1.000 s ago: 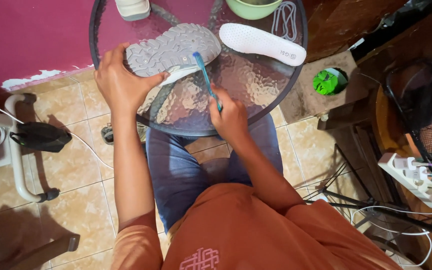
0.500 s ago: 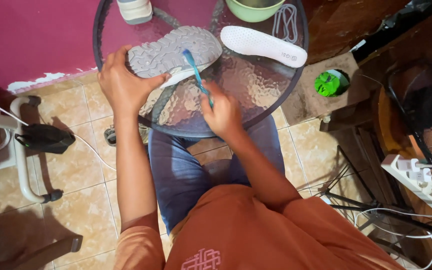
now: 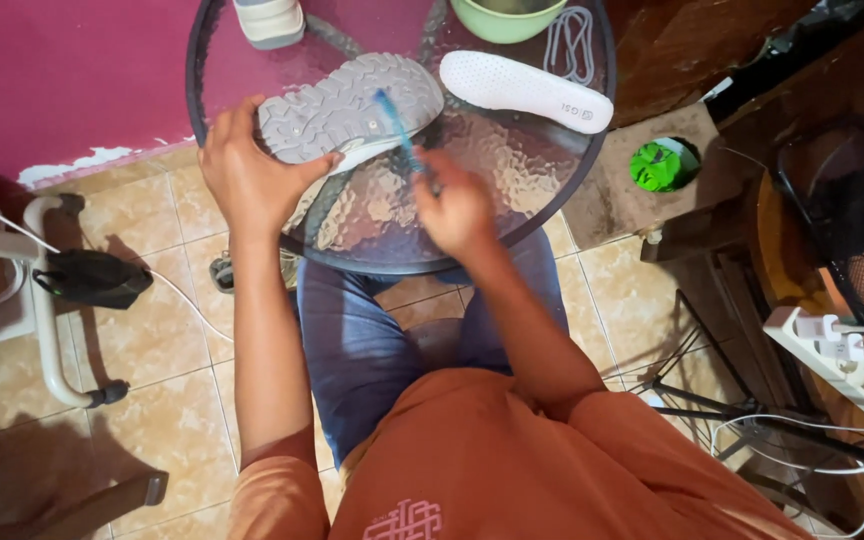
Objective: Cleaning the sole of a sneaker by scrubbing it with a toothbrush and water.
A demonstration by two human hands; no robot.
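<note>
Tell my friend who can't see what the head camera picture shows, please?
Seen from above, a seated person's left hand steadies a grey shoe, sole up, on a round glass table, while the right hand holds a blue toothbrush against the sole. A white insole and green bowl lie behind.

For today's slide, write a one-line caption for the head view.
Left hand steadies an upturned grey shoe on a glass table while the right hand holds a blue toothbrush against its sole.
</note>
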